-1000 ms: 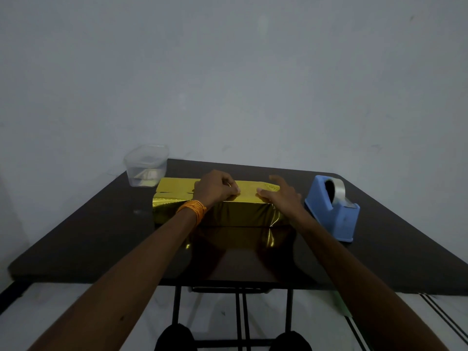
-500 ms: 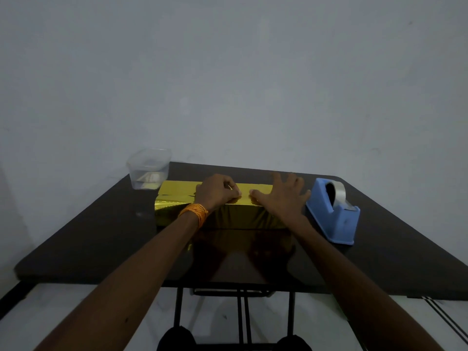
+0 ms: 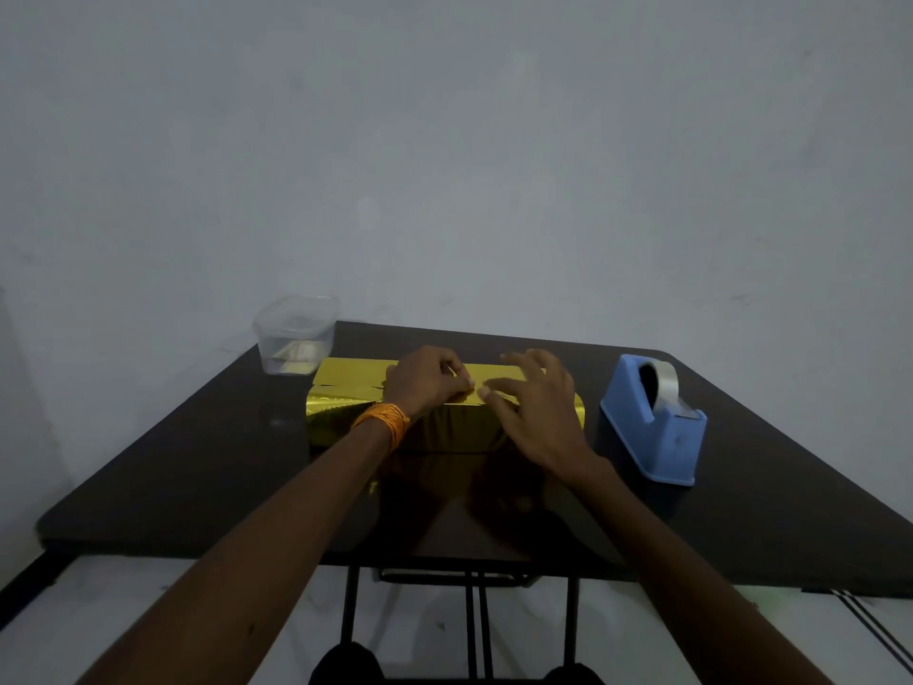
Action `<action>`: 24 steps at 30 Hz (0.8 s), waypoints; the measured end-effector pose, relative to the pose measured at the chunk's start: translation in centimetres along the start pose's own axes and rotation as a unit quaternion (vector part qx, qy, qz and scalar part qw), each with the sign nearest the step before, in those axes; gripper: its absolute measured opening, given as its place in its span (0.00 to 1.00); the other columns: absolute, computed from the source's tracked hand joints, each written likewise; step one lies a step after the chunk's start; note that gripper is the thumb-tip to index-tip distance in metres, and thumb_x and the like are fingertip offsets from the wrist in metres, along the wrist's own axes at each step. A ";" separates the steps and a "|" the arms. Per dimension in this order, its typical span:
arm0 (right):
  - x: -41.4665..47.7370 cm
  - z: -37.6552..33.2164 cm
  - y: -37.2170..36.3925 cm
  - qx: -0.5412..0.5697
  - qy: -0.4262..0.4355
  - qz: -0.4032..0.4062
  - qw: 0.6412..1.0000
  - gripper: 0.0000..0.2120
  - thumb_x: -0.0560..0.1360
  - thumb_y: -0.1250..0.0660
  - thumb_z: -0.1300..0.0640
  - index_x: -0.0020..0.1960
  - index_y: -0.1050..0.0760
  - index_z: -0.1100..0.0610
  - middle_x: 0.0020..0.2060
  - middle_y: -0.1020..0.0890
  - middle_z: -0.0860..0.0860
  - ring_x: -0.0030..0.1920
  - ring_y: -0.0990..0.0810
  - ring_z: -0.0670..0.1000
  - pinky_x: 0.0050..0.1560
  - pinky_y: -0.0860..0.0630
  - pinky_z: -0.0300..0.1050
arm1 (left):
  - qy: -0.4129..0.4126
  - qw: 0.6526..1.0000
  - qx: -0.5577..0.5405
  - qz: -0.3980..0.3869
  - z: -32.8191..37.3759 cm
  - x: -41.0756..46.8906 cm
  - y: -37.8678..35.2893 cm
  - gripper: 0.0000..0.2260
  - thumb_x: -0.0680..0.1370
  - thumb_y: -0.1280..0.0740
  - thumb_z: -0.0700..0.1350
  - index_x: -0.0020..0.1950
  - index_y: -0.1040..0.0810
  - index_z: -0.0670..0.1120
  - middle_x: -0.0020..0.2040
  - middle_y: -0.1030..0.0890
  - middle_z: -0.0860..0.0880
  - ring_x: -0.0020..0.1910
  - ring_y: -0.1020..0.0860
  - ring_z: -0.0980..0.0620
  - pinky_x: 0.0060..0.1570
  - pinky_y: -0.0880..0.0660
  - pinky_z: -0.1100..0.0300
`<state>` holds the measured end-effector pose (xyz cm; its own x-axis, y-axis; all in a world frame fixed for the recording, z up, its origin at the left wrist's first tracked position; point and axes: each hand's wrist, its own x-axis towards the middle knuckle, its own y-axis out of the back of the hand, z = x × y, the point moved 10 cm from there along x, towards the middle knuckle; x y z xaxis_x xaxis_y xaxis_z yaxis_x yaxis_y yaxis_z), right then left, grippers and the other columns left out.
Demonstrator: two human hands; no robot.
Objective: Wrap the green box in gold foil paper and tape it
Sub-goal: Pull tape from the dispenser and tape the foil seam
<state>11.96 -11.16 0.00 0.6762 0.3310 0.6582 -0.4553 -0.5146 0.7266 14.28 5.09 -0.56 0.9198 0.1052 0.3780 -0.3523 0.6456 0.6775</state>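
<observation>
Fingers (image 3: 457,375), left hand (image 3: 430,383): curled, with thumb and forefinger pinching the gold foil paper (image 3: 346,388) at the front top edge of the box. An orange wristband (image 3: 383,422) sits on this wrist.

Fingers (image 3: 523,360), right hand (image 3: 538,412): spread and nearly straight, laid over the right part of the box top. The thumb tip is just beside the left thumb. Whether the palm touches the foil cannot be told.

Green box: fully covered in the foil, no green showing. It lies lengthwise across the middle of the desk (image 3: 197,462), and an overlapping foil seam runs along its top, left of the hands.

Tape dispenser (image 3: 647,432): blue, upright, standing just to the right of the box and apart from it. It carries a roll of clear tape (image 3: 662,383).

Plastic container (image 3: 295,333): clear, at the far left corner of the desk, near the box's left end. Its contents are pale and too dim to identify.

Desk: dark, glossy top that reflects the foil and both forearms, on black metal legs.

Wall (image 3: 444,140): plain grey, behind the desk.
</observation>
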 end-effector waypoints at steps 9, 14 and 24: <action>-1.4 -0.4 0.0 -0.027 0.081 0.025 0.996 0.18 0.79 0.41 0.41 0.56 0.16 0.47 0.65 0.22 0.49 0.70 0.33 0.55 0.66 0.34 0.61 | 0.002 1.000 0.006 0.003 0.1 -0.2 -0.1 0.06 0.73 0.27 0.55 0.46 0.17 0.54 0.47 0.19 0.54 0.52 0.22 0.52 0.58 0.26 0.44; -1.7 1.0 0.3 -0.079 0.026 0.014 0.996 0.22 0.78 0.44 0.36 0.59 0.19 0.46 0.66 0.23 0.48 0.71 0.34 0.54 0.68 0.37 0.61 | 0.003 1.000 0.008 0.002 0.0 -0.1 0.0 0.07 0.73 0.27 0.54 0.47 0.17 0.53 0.50 0.18 0.53 0.54 0.22 0.51 0.58 0.27 0.45; -2.3 3.2 3.9 -0.066 -0.021 0.085 0.994 0.22 0.79 0.42 0.38 0.58 0.18 0.51 0.60 0.20 0.49 0.65 0.28 0.53 0.64 0.32 0.57 | -0.001 1.000 0.007 -0.005 -0.2 0.1 0.1 0.06 0.72 0.26 0.54 0.45 0.18 0.54 0.47 0.20 0.55 0.53 0.23 0.52 0.58 0.28 0.48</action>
<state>10.45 -16.44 0.72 0.6061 0.2132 0.7662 -0.6350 -0.4504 0.6276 14.41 5.31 -0.63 0.9228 0.0970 0.3729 -0.3458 0.6354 0.6904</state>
